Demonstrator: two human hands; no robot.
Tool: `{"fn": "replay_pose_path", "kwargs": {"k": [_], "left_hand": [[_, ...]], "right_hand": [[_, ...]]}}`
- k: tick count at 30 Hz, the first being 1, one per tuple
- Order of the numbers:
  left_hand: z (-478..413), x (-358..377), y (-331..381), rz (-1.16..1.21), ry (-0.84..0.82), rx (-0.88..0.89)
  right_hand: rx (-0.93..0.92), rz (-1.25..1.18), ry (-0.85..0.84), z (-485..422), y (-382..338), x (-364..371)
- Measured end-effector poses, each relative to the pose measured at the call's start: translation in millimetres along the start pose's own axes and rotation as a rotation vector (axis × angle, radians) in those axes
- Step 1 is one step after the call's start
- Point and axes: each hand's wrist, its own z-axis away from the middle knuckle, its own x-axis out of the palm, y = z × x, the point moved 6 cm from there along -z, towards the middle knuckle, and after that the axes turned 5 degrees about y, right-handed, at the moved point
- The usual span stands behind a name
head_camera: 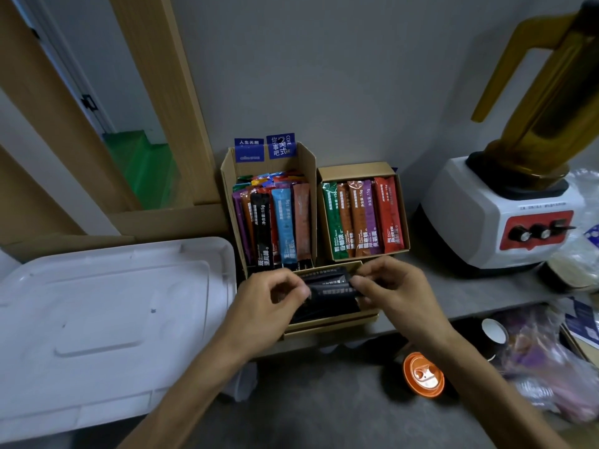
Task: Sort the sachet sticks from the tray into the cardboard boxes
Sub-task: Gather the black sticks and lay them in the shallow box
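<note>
Cardboard boxes crowd the back of a grey counter, seen from the head cam. Both hands meet over the near box [327,322], which sits at the counter's front edge and holds black sachet sticks [327,293]. Left hand [272,296] pinches the bundle's left end, fingers curled tight on it; right hand [389,286] grips the right end w/ thumb and fingertips closed on the wrappers. Behind, a tall open-flap box [233,176] stands against the wall, packed w/ upright sticks in mixed colours. Just beside it to the right, a low box [356,168] holds a flat row: green, orange, purple, red. White tray [113,303] lies left of the boxes, its right rim almost touching them, its near edge overhanging the counter front. Blender [505,215] w/ amber jug fills the right side; a clear strip of counter separates it from the boxes. Orange lid [423,374] lies below the counter edge.
</note>
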Motion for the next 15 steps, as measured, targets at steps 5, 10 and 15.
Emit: {"fn": "replay_pose_path", "kwargs": {"k": [5,10,15], "left_hand": [[1.1,6.2,-14.3,-0.493,0.033,0.118],[2.7,9.8,-8.8,-0.459,0.019,0.197],[2.8,18.1,-7.8,-0.446,-0.093,0.191]], "right_hand": [[-0.167,0.581,-0.094,-12.2,6.5,10.9],[-0.182,0.736,-0.161,-17.7,10.0,18.2],[-0.206,0.768,-0.106,-20.4,5.6,24.1]]}}
